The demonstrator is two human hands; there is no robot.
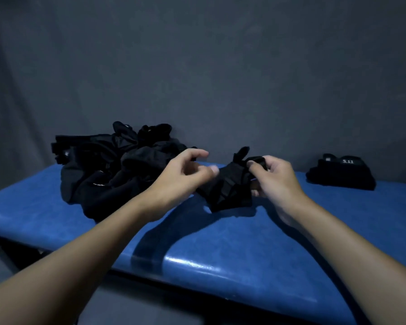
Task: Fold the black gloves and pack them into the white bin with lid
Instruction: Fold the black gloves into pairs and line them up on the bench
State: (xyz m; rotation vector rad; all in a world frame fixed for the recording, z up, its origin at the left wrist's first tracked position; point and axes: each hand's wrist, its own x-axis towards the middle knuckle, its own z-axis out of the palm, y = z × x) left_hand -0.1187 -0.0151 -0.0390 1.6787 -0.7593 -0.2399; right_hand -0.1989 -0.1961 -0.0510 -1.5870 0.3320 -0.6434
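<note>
Above the middle of the blue padded bench (220, 254), one black glove (225, 186) is held up with its lower edge on the padding. Right hand (277, 179): thumb and forefinger pinch the glove's upper right corner. Left hand (185, 174): fingers loosely curled and slightly apart, just beside the glove's left edge; blur hides whether they touch it. Far left, a loose pile of black gloves (108, 170); far right, a folded stack (340, 174) marked "5.11".

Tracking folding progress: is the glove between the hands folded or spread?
Half-folded: the glove is bunched and creased, one finger sticking up, one end pinched by the right hand; not a neat bundle yet.
</note>
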